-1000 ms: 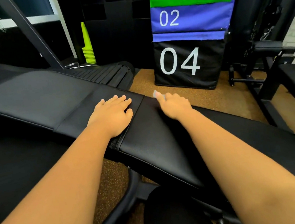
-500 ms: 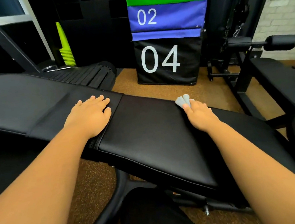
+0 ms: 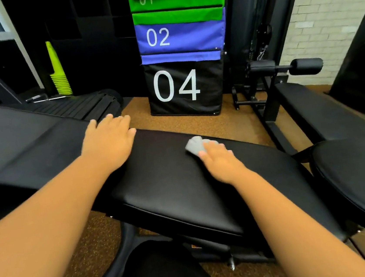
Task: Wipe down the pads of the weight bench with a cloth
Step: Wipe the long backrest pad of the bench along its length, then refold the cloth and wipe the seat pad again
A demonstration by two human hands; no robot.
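Note:
The black weight bench runs across the view, its long back pad (image 3: 17, 139) at the left and its seat pad (image 3: 171, 185) in the middle. My left hand (image 3: 109, 140) rests flat, fingers straight, on the seam where the two pads meet. My right hand (image 3: 219, 161) lies on the seat pad near its far edge and holds a small bunched grey cloth (image 3: 193, 146) against the vinyl. The cloth pokes out ahead of my fingers and to their left; part of it is hidden under them.
A stack of numbered soft boxes (image 3: 182, 88) stands on the brown floor behind the bench. Yellow cones (image 3: 58, 72) and a slatted black belt (image 3: 78, 107) lie at the back left. A second bench (image 3: 358, 175) with a roller pad (image 3: 305, 66) crowds the right side.
My right hand slid the cloth to the right along the seat pad's far edge, away from the seam, then slightly inward. My left hand stayed on the seam.

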